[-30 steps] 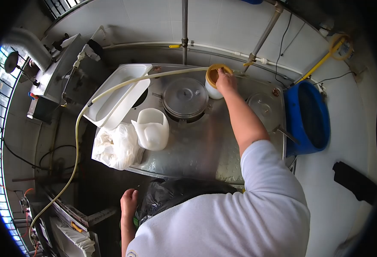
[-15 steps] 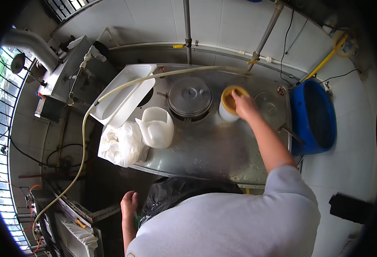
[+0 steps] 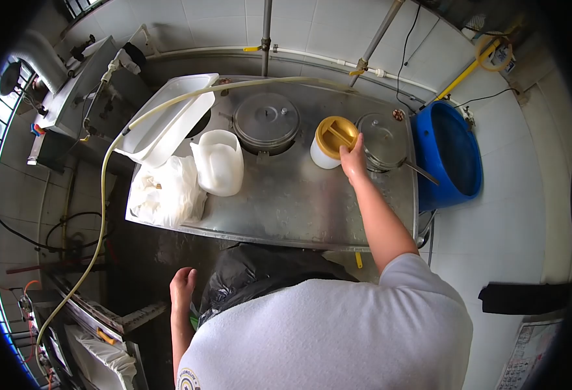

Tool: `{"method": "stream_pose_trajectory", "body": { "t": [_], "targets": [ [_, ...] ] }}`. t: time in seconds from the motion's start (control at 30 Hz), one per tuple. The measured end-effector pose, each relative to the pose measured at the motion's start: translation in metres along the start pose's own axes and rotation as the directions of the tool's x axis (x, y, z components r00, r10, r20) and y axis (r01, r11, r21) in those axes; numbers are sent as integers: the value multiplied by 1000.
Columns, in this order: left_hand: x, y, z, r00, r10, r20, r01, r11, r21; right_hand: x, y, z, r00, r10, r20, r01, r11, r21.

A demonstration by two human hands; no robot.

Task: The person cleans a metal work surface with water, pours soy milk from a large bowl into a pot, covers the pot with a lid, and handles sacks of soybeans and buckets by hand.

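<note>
- Head view, only feed I've got: a jar (image 3: 324,156) with a yellow lid (image 3: 329,140) is on the metal table (image 3: 279,211), right of centre.
- Jar sits between the left round metal cover (image 3: 266,125) and the right round metal cover (image 3: 379,140), close to the right one.
- Right hand (image 3: 353,161) touches the jar at the lid's right edge, thumb on the near side. Other fingers partly hidden, so I can't tell if it's a firm grasp or just contact.
- Left hand (image 3: 182,286) hangs free by the body, fingers loosely curled, beside the black plastic sheet (image 3: 260,270) at the waist.
- Left end of table, I log: white tray (image 3: 183,127), cut-open white container (image 3: 221,170), bunched white bag (image 3: 169,195) just beside that container.
- Pale hose (image 3: 103,195) runs across the tray and along the table's far edge, then drops off left.
- Blue barrel (image 3: 448,198) stands at the table's right end; a metal rod (image 3: 422,172) reaches toward it.
</note>
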State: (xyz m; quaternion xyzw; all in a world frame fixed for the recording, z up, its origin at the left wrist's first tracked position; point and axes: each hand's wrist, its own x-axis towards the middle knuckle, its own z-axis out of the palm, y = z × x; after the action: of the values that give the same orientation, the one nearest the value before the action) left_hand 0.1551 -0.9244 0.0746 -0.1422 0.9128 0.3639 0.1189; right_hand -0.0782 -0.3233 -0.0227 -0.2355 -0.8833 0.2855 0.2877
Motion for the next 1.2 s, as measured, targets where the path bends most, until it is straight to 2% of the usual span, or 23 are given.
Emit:
{"method": "stream_pose_trajectory", "body": {
  "t": [0.03,0.1,0.17,0.23,0.33,0.37,0.43,0.47,0.5,0.57,0.6,0.63,0.7,0.77,0.83,0.87,0.9,0.93,1.0,1.03,1.1,1.17,1.2],
  "targets": [
    [1,1,0,1000,1,-1,-1,1000,-5,-10,-35,-30,968,115,222,-139,986,97],
    [9,16,0,994,100,42,-100,995,7,-32,-122,-101,713,323,622,-467,881,78],
    [23,41,-1,982,152,109,-150,988,-24,-59,-125,-100,643,227,731,-453,883,124],
    [37,75,1,957,221,186,-206,974,-98,-86,-118,-90,652,2,758,-144,982,122],
    [56,131,19,899,329,289,-324,944,-67,-120,-175,-117,478,-13,878,-282,945,167],
    [66,132,38,883,375,284,-354,927,-124,-134,-169,-109,491,-71,868,-329,907,261],
    [71,167,49,884,298,359,-257,953,-159,-161,-160,-94,513,-186,838,-419,798,433],
    [74,173,58,881,380,281,-331,920,-208,-171,-146,-86,425,-22,905,-681,651,336],
    [78,180,60,886,365,285,-327,929,-173,-181,-141,-88,430,57,901,-746,585,319],
    [88,171,73,900,359,249,-353,933,-70,-208,-70,-44,444,75,893,-587,777,227],
    [88,169,72,903,339,265,-337,940,-56,-221,-70,-45,638,-345,689,7,897,442],
    [88,167,71,904,318,285,-320,947,-40,-223,-108,-70,514,-69,855,-335,901,274],
    [88,160,71,911,261,321,-266,964,-27,-235,-118,-75,564,-362,742,191,931,309],
    [87,159,66,926,244,289,-253,967,-8,-238,-152,-82,557,-412,721,195,909,368],
    [90,161,58,925,119,361,-115,993,-33,-234,-178,-84,556,-451,698,197,888,417],
    [93,164,48,874,21,486,-1,999,-40,-229,-188,-84,520,-494,697,254,869,426],
    [95,159,47,878,25,479,-7,999,-39,-226,-194,-83,481,-532,697,309,847,434],
    [96,148,52,840,-42,542,109,990,-91,-239,-186,-77,562,-640,524,589,754,291],
    [91,132,55,777,-104,621,266,948,-174,-235,-181,-67,525,-672,522,591,729,344],
    [84,128,55,811,-98,577,277,932,-232,-233,-183,-65,482,-700,527,591,704,395],
    [76,127,47,852,-57,521,188,961,-201,-228,-197,-70,477,-715,511,589,691,418],
    [80,124,42,825,-35,564,136,981,-137,-218,-230,-89,388,-584,713,358,808,468],
    [82,121,41,793,-14,609,78,994,-80,-219,-249,-108,435,-623,650,375,782,498]
  ]
}}
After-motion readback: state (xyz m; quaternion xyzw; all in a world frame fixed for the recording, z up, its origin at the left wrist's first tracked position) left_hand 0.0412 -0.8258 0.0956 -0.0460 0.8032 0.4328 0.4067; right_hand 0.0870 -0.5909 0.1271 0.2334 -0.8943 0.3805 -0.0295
